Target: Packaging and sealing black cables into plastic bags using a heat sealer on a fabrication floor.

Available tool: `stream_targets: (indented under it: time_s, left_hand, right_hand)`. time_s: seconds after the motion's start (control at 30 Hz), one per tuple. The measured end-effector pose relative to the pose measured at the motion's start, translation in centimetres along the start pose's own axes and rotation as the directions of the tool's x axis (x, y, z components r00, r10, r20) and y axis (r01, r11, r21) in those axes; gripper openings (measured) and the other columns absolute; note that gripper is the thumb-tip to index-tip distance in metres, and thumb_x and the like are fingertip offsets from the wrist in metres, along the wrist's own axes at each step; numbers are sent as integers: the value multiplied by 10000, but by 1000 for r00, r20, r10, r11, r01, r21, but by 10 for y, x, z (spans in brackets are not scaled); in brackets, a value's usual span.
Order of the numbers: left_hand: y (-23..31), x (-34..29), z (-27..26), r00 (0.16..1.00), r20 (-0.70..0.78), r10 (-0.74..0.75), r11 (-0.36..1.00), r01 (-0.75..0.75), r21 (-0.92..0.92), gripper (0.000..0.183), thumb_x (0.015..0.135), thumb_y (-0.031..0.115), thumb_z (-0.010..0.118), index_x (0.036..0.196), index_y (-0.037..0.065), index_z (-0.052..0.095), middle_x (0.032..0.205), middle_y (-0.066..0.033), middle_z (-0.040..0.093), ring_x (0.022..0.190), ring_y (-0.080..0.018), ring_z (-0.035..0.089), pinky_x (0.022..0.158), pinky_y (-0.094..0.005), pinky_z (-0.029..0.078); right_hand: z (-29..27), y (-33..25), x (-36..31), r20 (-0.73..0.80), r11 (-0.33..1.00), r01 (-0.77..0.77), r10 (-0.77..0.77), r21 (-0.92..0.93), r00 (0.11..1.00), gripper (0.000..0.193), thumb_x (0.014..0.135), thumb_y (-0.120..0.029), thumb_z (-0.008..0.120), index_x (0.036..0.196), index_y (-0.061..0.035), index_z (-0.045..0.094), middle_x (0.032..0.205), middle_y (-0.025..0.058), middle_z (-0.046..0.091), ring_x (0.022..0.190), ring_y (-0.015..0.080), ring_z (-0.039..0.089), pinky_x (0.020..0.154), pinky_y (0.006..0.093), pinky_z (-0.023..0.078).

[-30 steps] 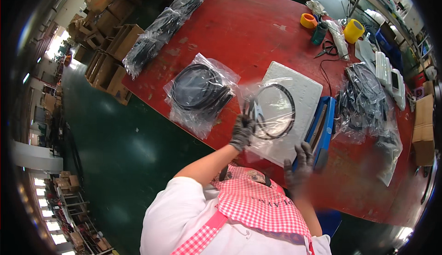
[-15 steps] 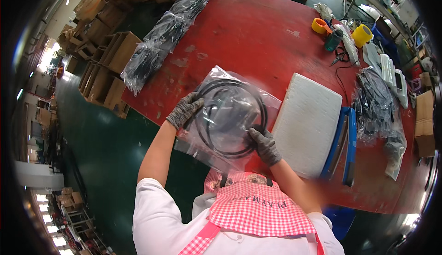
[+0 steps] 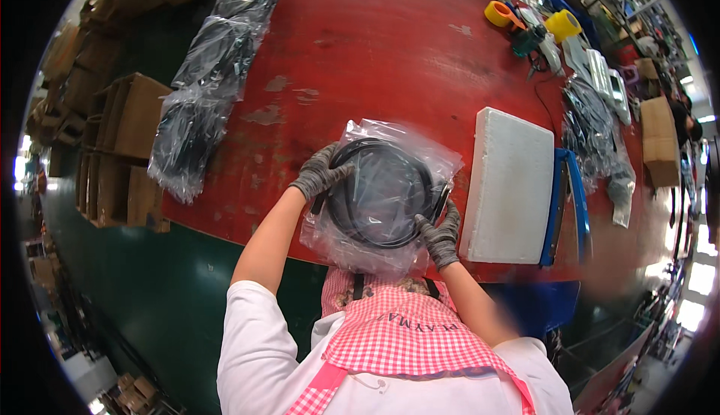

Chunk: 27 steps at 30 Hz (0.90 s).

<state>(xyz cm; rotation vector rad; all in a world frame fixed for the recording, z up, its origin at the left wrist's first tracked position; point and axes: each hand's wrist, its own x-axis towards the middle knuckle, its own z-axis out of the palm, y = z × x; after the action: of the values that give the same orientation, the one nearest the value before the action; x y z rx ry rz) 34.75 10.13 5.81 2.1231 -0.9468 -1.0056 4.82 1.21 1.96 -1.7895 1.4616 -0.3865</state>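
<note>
Between my gloved hands is a clear plastic bag (image 3: 384, 190) with a coil of black cable or tubing (image 3: 346, 209) inside. My left hand (image 3: 322, 173) grips the bag and the coil at their left side, fingers bent over the rim. At the lower right of the coil, my right hand (image 3: 441, 236) pinches the bag, thumb on top. The bag lies over the near edge of the red table (image 3: 360, 62), and its lower part hangs close to my checked apron.
Right of the bag lies a white foam block (image 3: 510, 186) beside a blue-handled tool (image 3: 562, 205). Bagged black items stand in a row (image 3: 214, 62) at the left edge. Tape rolls (image 3: 562, 25), a dark bottle (image 3: 527, 42) and more bagged parts (image 3: 589, 126) are at the right.
The coil's loops now sit closer together in the bag. My right hand has shifted slightly right and down, and my view has turned and moved a little.
</note>
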Motion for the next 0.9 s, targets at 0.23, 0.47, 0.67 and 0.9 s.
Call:
stream_targets:
  time_s: [0.23,0.47,0.67,0.9]
  left_hand:
    - [4,56,2,893,448,37,995,-77,70,660,780,478,565,1281,92,374,1161,-123,524,1080,-236,489,910,-331,375]
    - [12,56,26,894,447,-36,870,-192,454,931,712,627,512,1378,96,135,1415,-177,136,1317,-300,116,1061,-341,154]
    - [-11,50,49,884,463,64,996,-26,-88,1029,623,607,631,1380,119,135,1409,-194,137,1300,-367,128,1052,-381,182]
    - [-24,3,77,975,206,86,965,-133,228,1030,604,539,684,1341,-1,208,1385,-198,179,1294,-321,157,1053,-345,183]
  right_hand:
    - [6,9,17,474,638,-571,342,517,811,580,657,-154,700,1141,-60,394,867,40,541,735,156,533,662,287,463]
    - [-15,26,20,701,411,-746,289,524,652,259,666,-49,602,889,-117,489,603,0,506,480,121,466,453,245,385]
    - [-11,19,7,691,371,-803,414,466,593,101,695,-107,560,602,-110,521,544,-3,509,461,123,451,447,248,367]
    - [-7,38,12,762,351,-829,347,436,547,60,640,-101,538,658,-55,573,540,40,524,462,162,501,447,273,416]
